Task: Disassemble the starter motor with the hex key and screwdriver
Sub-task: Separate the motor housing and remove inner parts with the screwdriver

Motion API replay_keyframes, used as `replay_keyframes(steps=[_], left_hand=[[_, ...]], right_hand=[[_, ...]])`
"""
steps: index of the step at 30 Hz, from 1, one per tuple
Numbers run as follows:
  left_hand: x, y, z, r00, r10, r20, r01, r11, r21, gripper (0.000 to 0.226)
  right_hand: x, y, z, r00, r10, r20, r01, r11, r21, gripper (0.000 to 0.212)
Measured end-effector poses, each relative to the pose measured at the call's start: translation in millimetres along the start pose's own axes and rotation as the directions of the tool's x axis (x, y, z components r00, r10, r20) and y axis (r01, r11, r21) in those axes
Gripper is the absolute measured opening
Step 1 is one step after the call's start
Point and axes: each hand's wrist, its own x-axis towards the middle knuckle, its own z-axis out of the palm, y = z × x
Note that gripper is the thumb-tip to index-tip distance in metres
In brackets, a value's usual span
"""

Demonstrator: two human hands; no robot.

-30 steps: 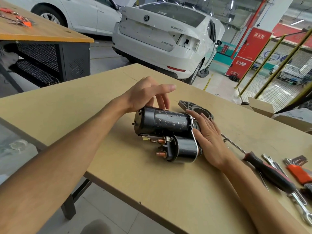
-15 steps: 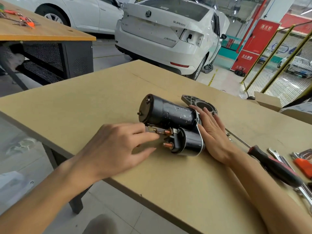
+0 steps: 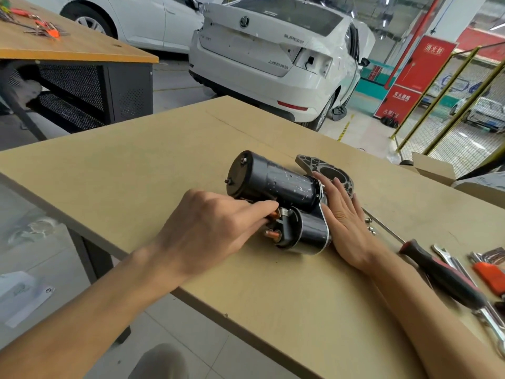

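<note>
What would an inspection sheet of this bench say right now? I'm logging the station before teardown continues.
Surface: tan fibreboard table.
Job's things: black cylindrical starter motor on its side; black-and-red-handled screwdriver unused at right; orange-holder hex key set beside it.
Clutter: steel spanners; small loose bolts.
Grippers: left hand fingers at the copper terminals; right hand flat against the motor's flange end.
Cables: nothing seen.
Surroundings: white saloon car; second workbench; red sign; yellow mesh fence.

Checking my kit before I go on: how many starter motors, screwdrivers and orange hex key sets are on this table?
Starter motor: 1
Screwdriver: 1
Orange hex key set: 1
Total: 3
</note>
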Motion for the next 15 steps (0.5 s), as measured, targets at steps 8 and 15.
replay_keyframes(steps=[8, 15], left_hand=[[11, -9, -3, 0.985, 0.168, -0.032, -0.165, 0.984, 0.069, 0.018], [19, -13, -7, 0.981, 0.192, 0.028, -0.193, 0.981, 0.009, 0.022]], right_hand=[[-1, 0, 0, 1.000, 0.017, -0.006, -0.017, 1.000, 0.007, 0.065], [-1, 1, 1, 1.000, 0.016, -0.013, -0.016, 1.000, 0.005, 0.063]])
